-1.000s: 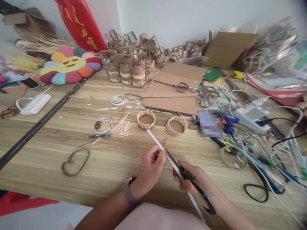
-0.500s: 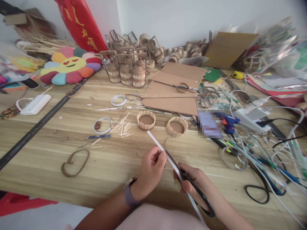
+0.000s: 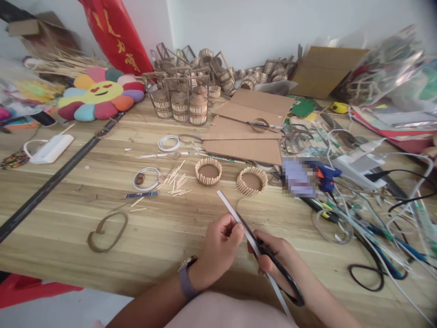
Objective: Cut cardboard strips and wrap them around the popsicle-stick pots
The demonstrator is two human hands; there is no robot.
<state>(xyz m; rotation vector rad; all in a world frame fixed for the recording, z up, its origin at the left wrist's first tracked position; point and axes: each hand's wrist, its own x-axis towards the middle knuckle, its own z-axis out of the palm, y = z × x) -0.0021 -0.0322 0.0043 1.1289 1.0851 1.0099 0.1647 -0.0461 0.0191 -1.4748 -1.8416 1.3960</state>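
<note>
My left hand (image 3: 223, 243) pinches a narrow white strip (image 3: 226, 203) between thumb and fingers; its free end points up and left over the table. My right hand (image 3: 278, 255) is closed around black-handled scissors (image 3: 282, 269), whose blades lie along the strip, partly hidden by the strip and my left fingers. The strip's other end runs down past my right thumb toward my body. Beyond my hands stand two round shallow baskets, one (image 3: 208, 172) ringed with upright short sticks, the other (image 3: 251, 181) with slanted ones. Loose short sticks (image 3: 177, 182) lie left of them.
Cardboard sheets (image 3: 246, 150) lie behind the baskets, near finished lidded miniatures (image 3: 180, 105). At right are a blue glue gun (image 3: 327, 176), a white power strip (image 3: 362, 171) and tangled cables. A brown paper loop (image 3: 107, 232) and white coils (image 3: 169, 143) rest at left.
My left hand has slid slightly right and down with the white strip, coming closer to my right hand. The scissors have barely moved.
</note>
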